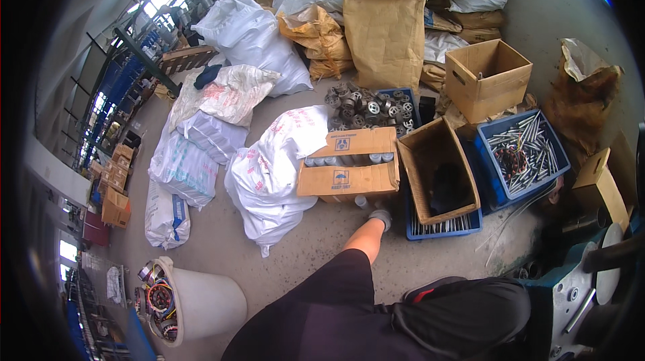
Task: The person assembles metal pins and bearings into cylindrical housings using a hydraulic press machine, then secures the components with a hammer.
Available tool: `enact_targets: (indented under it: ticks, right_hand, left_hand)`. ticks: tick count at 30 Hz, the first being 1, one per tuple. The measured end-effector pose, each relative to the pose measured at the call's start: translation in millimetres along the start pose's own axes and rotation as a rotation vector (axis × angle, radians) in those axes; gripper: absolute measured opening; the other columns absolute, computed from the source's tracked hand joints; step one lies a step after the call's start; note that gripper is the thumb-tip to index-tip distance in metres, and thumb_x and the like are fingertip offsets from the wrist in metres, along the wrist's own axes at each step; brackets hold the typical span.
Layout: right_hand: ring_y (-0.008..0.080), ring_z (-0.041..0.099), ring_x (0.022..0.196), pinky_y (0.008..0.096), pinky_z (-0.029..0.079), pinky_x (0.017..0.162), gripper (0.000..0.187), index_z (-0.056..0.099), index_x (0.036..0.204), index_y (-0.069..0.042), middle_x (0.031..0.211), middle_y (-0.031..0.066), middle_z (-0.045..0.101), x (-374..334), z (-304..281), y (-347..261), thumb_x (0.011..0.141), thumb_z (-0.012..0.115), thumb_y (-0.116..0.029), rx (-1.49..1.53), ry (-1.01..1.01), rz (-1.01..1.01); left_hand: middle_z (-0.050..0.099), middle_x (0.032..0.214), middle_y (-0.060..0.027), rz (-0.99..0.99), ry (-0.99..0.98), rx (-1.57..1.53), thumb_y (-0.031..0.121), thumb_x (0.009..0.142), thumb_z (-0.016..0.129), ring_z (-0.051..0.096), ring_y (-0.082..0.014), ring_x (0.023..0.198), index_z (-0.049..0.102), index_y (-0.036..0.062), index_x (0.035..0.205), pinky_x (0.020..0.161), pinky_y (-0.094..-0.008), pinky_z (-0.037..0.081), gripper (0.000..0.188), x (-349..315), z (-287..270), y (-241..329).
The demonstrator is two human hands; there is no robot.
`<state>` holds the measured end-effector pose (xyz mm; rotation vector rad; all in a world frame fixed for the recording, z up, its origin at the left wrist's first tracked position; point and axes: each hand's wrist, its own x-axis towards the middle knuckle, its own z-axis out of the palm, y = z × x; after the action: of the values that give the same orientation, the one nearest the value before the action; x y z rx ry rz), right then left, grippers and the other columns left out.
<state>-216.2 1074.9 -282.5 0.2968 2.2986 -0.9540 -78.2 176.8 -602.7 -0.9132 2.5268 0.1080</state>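
Observation:
My left hand, in a grey glove, reaches down in front of an open cardboard box. Its fingers appear closed on one end of a small silver cylinder, which lies against the box's near side; the grip itself is small and partly hidden. Similar silver cylinders stand in rows inside the box, seen between its half-raised flaps. To the right of the hand, a deep brown carton rests tilted on a blue crate of metal rods. My right hand does not show.
White sacks crowd the left. Behind lie loose metal rotor-like parts and tall paper bags. A blue crate of shafts sits right. A white bin with wound coils lies near left; a machine stands near right.

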Motion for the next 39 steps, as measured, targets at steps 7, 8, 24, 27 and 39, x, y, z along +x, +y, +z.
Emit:
enact_targets:
  ticks: [7, 8, 24, 27, 39]
  right_hand:
    - [0.0104, 0.068, 0.079, 0.0259, 0.056, 0.066, 0.028, 0.074, 0.123, -0.003, 0.112, 0.0054, 0.075, 21.8, -3.6, 15.5, 0.097, 0.075, -0.013, 0.039, -0.079, 0.022]
    - [0.0109, 0.069, 0.081, 0.0261, 0.056, 0.068, 0.028, 0.074, 0.123, -0.004, 0.113, 0.0052, 0.075, 26.0, -3.8, 12.5, 0.097, 0.074, -0.014, 0.028, -0.093, 0.040]
    - [0.0237, 0.066, 0.107, 0.0336, 0.057, 0.088, 0.049, 0.053, 0.148, -0.007, 0.126, 0.0140, 0.066, 84.9, -7.5, 12.9, 0.102, 0.070, -0.014, -0.399, -0.238, -0.526]
    - [0.0238, 0.065, 0.108, 0.0347, 0.056, 0.091, 0.045, 0.056, 0.144, -0.007, 0.125, 0.0131, 0.067, 40.2, 20.8, -86.9, 0.102, 0.070, -0.013, -0.387, -0.235, -0.630]
    - [0.0306, 0.062, 0.121, 0.0395, 0.049, 0.102, 0.040, 0.061, 0.137, -0.001, 0.132, 0.0168, 0.065, -68.9, 70.2, -239.3, 0.100, 0.068, -0.014, 0.171, 0.046, -0.789]
  left_hand:
    - [0.077, 0.121, -0.0144, 0.108, -0.137, 0.141, 0.017, 0.096, 0.065, 0.073, -0.0311, 0.113, 0.081, 0.0135, 0.115, 0.087, -0.0492, 0.057, 0.025, -18.2, 31.0, 40.1]
    - [0.077, 0.121, -0.0144, 0.100, -0.136, 0.141, 0.017, 0.096, 0.065, 0.073, -0.0311, 0.113, 0.081, 0.0135, 0.115, 0.087, -0.0492, 0.057, 0.025, -29.2, 42.0, 42.9]
    - [0.073, 0.119, -0.0213, 0.109, -0.219, -0.482, 0.038, 0.100, 0.062, 0.070, -0.0401, 0.110, 0.067, 0.0035, 0.122, 0.094, -0.0511, 0.054, 0.041, -139.6, 12.8, 73.1]
    - [0.073, 0.108, -0.0225, 0.244, -0.080, -0.516, 0.037, 0.101, 0.060, 0.070, -0.0413, 0.103, 0.069, 0.0038, 0.115, 0.088, -0.0517, 0.054, 0.037, -149.6, -66.9, 82.4]
    - [0.064, 0.088, -0.0177, 1.497, 0.471, -0.835, 0.025, 0.086, 0.072, 0.066, -0.0418, 0.085, 0.065, 0.0045, 0.087, 0.075, -0.0494, 0.055, 0.022, -274.4, -424.7, 398.9]
